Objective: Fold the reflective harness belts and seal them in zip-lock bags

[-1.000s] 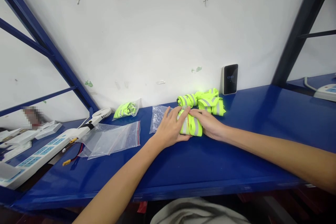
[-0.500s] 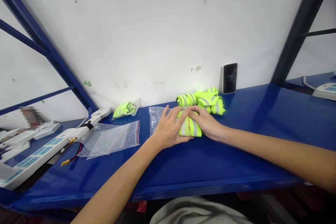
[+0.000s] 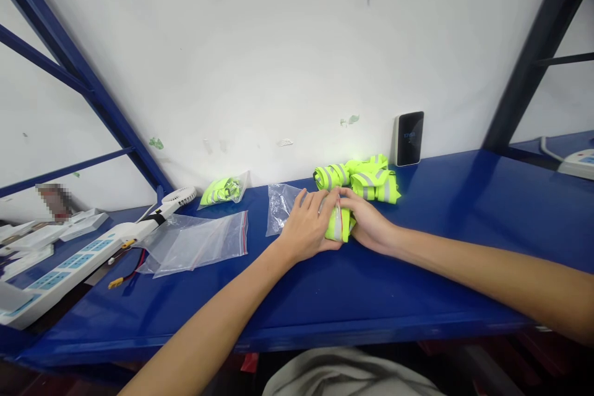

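On the shelf [image 3: 464, 198], both hands [image 3: 306, 229] [image 3: 366, 226] clasp reflective fabric [image 3: 340, 226].

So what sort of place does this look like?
Probably a packing workbench: a blue metal shelf holds folded hi-vis reflective bands, and clear zip bags lie beside a power strip.

Looked like packing station in workshop or storeroom (exact trade hard to tell). Blue steel shelving frame [image 3: 78, 74] stood before bare white plaster wall [image 3: 260, 62], scuffed, flecked with green. Blue worktop [image 3: 464, 198] carried reflective hi-vis bundles [image 3: 371, 176], zip-lock plastic bag [image 3: 197, 244], small bagged bundle [image 3: 223, 190]. White power strip [image 3: 60, 278] lay at left, loose wire with yellow connector [image 3: 116, 283] beside it, second power strip [image 3: 578, 164] at far right. Black digital clock display [image 3: 409, 138] leaned against wall.
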`<state>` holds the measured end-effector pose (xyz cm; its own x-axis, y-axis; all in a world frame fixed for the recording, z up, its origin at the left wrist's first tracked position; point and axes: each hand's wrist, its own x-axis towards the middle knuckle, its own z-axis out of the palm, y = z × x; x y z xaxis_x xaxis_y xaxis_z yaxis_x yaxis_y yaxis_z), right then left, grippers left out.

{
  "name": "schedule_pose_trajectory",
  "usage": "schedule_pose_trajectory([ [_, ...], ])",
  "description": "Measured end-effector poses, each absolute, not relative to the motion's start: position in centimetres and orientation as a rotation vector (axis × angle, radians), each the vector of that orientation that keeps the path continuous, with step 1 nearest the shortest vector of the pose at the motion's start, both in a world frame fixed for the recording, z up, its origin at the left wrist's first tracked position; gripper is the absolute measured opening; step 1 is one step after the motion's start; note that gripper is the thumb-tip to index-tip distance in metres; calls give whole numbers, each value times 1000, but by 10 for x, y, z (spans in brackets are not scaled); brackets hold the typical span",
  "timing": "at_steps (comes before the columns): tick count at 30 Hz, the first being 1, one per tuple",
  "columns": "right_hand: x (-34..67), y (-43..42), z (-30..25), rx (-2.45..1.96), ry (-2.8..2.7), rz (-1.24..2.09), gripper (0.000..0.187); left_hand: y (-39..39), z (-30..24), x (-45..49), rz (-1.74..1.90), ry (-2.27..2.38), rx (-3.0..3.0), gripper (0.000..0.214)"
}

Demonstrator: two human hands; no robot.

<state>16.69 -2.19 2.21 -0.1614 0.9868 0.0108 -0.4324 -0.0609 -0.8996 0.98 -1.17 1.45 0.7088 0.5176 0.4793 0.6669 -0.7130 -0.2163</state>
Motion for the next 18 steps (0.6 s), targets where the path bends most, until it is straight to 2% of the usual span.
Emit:
schedule_pose_trajectory([
  [7, 174, -17, 22, -786, -1078, 1487, 19, -8, 14, 1, -583, -885, -2524, 89],
  [15, 178, -18, 25, -896, -1122, 1349, 52, -7, 15, -5, -537, -984, -2363, 82],
  [18, 178, -16, 25, -878, -996, 1427, 55, -10, 14, -2, -574, -1000, -2322, 83],
])
